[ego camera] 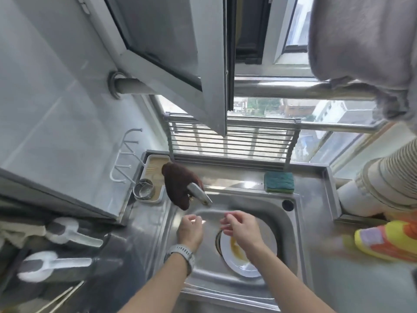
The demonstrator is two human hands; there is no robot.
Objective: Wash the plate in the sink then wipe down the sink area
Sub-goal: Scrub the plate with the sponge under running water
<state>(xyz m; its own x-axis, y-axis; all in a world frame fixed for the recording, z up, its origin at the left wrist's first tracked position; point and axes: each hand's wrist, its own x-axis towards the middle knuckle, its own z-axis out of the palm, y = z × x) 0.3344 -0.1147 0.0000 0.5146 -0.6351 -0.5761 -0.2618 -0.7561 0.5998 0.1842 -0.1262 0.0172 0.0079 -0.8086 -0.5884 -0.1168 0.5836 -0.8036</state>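
Observation:
A white plate [267, 246] with a yellow-brown smear lies flat in the steel sink [291, 231]. My right hand [242, 228] hovers over the plate's far left rim, fingers loosely curled and holding nothing. My left hand [189, 229], with a watch on its wrist, hangs over the sink's left side under the faucet [199, 195], fingers apart and empty. A dark brown cloth [177, 184] is draped over the faucet. A green and yellow sponge [279, 182] lies on the back ledge of the sink.
A white tray [155, 160] with a metal cup [144, 188] sits at the back left. A folding wire rack [232, 141] leans against the window. An orange and yellow cloth [388, 240] lies on the right counter. An open window sash [191, 64] hangs overhead.

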